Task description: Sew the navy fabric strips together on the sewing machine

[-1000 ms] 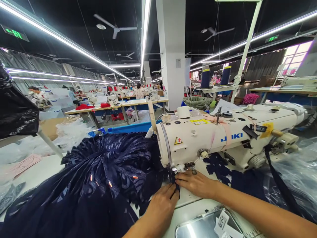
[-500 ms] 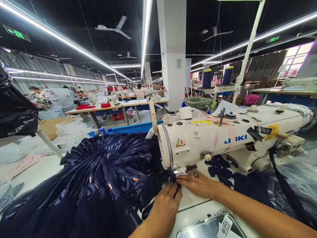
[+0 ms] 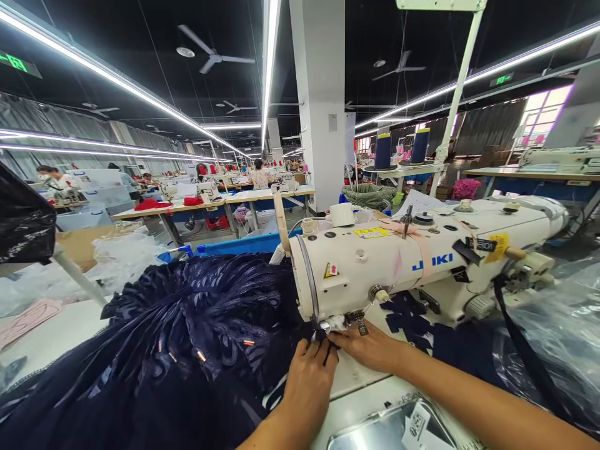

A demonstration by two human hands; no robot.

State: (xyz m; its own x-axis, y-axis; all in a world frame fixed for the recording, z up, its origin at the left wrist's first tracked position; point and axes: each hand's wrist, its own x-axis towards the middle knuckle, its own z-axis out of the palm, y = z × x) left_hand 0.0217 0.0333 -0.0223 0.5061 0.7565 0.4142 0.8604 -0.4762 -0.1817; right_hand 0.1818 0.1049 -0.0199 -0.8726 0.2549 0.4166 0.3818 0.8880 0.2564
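Two hands meet just under the head of the sewing machine (image 3: 422,262). The left hand (image 3: 307,381) pinches an edge of the navy fabric (image 3: 187,350), and the right hand (image 3: 370,347) lies flat, fingers spread, pressing it beside the presser foot (image 3: 324,329). The fabric is heaped to the left. I think the fingertips are dangerously near the needle, and the heavy heap may drag the seam crooked.
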